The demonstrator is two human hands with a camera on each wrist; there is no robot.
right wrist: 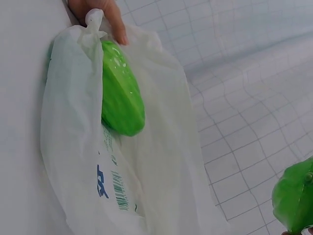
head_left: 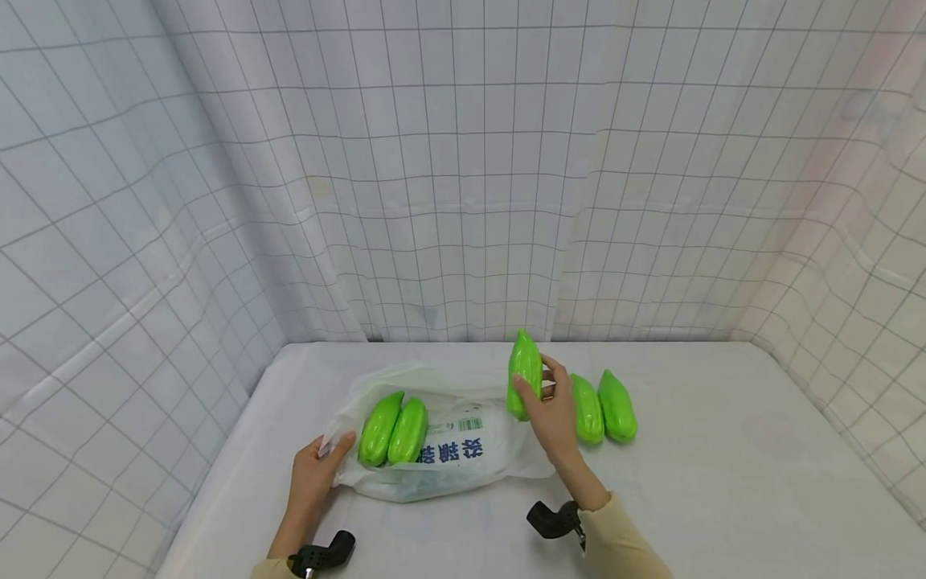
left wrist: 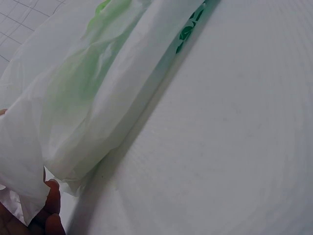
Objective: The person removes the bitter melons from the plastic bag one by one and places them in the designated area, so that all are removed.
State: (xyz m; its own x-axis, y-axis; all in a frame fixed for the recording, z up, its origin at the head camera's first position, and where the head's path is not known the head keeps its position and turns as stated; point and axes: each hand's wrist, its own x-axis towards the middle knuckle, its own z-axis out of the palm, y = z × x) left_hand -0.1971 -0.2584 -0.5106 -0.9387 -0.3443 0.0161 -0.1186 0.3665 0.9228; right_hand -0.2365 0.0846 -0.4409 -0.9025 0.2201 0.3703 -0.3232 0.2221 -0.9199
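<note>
A translucent white plastic bag (head_left: 448,482) with blue lettering and a barcode lies on the table, its mouth spread open. My left hand (head_left: 313,478) pinches the bag at its left end; in the left wrist view the gathered plastic (left wrist: 24,166) passes between the fingers. Two glossy green, ridged gourds (head_left: 380,430) with pointed tips lie side by side inside the bag's left part. My right hand (head_left: 553,414) grips another green gourd (head_left: 525,374) upright, pointed tip up, over the bag's right end. In the right wrist view, this gourd (right wrist: 293,196) shows only at the edge.
Two more green gourds (head_left: 617,408) lie on the white table (head_left: 723,482), just right of my right hand. White grid-patterned curtains (head_left: 463,201) enclose the table at the back and both sides. Each wrist carries a black camera mount (head_left: 553,520).
</note>
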